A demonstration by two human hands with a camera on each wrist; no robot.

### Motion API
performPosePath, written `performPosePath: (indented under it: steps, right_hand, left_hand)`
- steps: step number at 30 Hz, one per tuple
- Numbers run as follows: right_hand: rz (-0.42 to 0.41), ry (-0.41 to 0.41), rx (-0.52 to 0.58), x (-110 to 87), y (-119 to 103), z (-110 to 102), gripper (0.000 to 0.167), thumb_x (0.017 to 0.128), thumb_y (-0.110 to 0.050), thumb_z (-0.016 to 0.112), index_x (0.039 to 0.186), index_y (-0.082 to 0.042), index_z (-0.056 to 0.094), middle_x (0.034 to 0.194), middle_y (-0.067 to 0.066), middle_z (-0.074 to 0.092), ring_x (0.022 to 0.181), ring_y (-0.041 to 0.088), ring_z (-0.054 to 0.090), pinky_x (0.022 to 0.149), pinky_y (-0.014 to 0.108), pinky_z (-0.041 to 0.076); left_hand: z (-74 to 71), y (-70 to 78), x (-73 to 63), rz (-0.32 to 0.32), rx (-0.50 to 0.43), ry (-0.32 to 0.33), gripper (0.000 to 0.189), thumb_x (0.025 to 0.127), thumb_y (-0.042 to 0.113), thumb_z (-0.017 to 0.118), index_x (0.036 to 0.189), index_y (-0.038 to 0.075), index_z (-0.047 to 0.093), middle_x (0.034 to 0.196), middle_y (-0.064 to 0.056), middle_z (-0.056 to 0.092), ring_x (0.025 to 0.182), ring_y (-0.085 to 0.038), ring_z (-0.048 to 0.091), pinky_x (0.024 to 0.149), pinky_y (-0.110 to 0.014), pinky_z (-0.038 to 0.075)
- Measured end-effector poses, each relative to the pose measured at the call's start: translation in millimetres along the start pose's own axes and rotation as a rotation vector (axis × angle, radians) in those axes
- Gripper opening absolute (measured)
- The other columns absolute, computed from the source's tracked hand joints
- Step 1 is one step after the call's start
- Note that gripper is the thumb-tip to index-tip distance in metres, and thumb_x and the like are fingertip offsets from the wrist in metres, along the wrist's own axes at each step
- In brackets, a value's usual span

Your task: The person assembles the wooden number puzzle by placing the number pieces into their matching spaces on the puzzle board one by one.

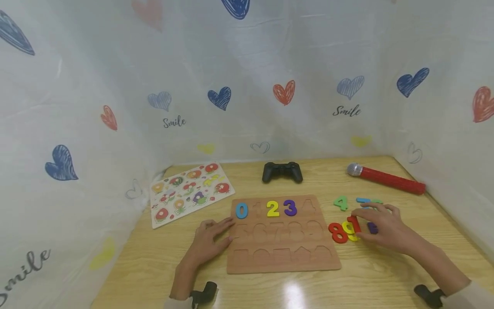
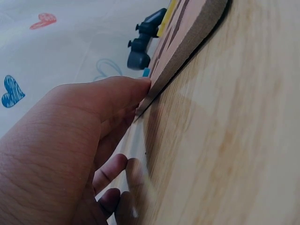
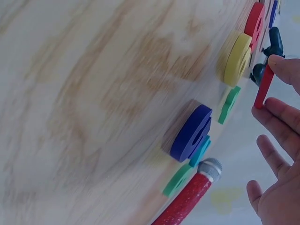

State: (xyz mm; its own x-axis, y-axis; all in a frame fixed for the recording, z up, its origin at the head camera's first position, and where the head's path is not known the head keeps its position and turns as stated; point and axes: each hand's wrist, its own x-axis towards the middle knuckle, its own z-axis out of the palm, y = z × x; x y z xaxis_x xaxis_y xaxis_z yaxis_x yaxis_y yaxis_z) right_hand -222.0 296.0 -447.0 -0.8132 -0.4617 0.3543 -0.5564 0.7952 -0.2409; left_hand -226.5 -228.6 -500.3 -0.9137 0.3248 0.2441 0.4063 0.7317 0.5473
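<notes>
My right hand point(image 1: 387, 228) pinches a red number 1 point(image 1: 356, 225) between thumb and fingertips, raised above the loose numbers. In the right wrist view the red number 1 point(image 3: 265, 88) appears edge-on. Under and beside it lie a red 8 point(image 1: 337, 233), a yellow number point(image 1: 349, 234), partly covered, and a purple number point(image 1: 372, 228). My left hand point(image 1: 208, 243) touches the left edge of a wooden number board point(image 1: 285, 261) with thumb and index finger. In the board's top row sit a blue 0 point(image 1: 241, 210), a yellow 2 point(image 1: 272, 209) and a purple 3 point(image 1: 290, 208); other recesses are bare.
A green 4 point(image 1: 341, 203) and a blue piece point(image 1: 363, 200) lie behind the right hand, with another green piece partly hidden. Farther back are a black game controller point(image 1: 282, 171) and a red microphone point(image 1: 390, 178). A fruit puzzle board point(image 1: 185, 193) lies at left.
</notes>
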Motion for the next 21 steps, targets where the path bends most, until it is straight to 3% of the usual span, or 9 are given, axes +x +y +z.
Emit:
performPosePath:
  steps: [5, 13, 21]
  right_hand:
    - [-0.011, 0.011, -0.004, 6.0, -6, 2, 0.052, 0.070, -0.025, 0.092, 0.116, -0.016, 0.071, 0.120, 0.008, 0.069, 0.122, 0.043, 0.045, 0.088, 0.071, 0.021]
    - [-0.037, 0.015, -0.027, 16.5, -15, 3, 0.051, 0.069, -0.028, 0.092, 0.114, -0.017, 0.072, 0.110, -0.003, 0.072, 0.119, 0.039, 0.047, 0.086, 0.068, 0.024]
    - [-0.028, -0.020, -0.007, 25.6, -22, 6, 0.050, 0.072, -0.028, 0.090, 0.116, -0.013, 0.071, 0.113, 0.001, 0.071, 0.119, 0.040, 0.046, 0.088, 0.068, 0.023]
  left_hand:
    - [1.0, -1.3, 0.6, -0.008, -0.008, -0.001, 0.047, 0.094, 0.038, 0.069, 0.139, 0.026, 0.062, 0.148, 0.014, 0.050, 0.116, -0.025, 0.038, 0.097, -0.058, 0.029]
    - [0.8, -1.1, 0.6, -0.014, -0.004, -0.009, 0.048, 0.094, 0.040, 0.068, 0.140, 0.026, 0.061, 0.149, 0.013, 0.050, 0.120, -0.027, 0.039, 0.097, -0.059, 0.030]
    - [1.1, -1.5, 1.4, -0.013, 0.010, -0.010, 0.047, 0.095, 0.040, 0.067, 0.139, 0.026, 0.062, 0.149, 0.013, 0.050, 0.120, -0.027, 0.040, 0.098, -0.059, 0.030]
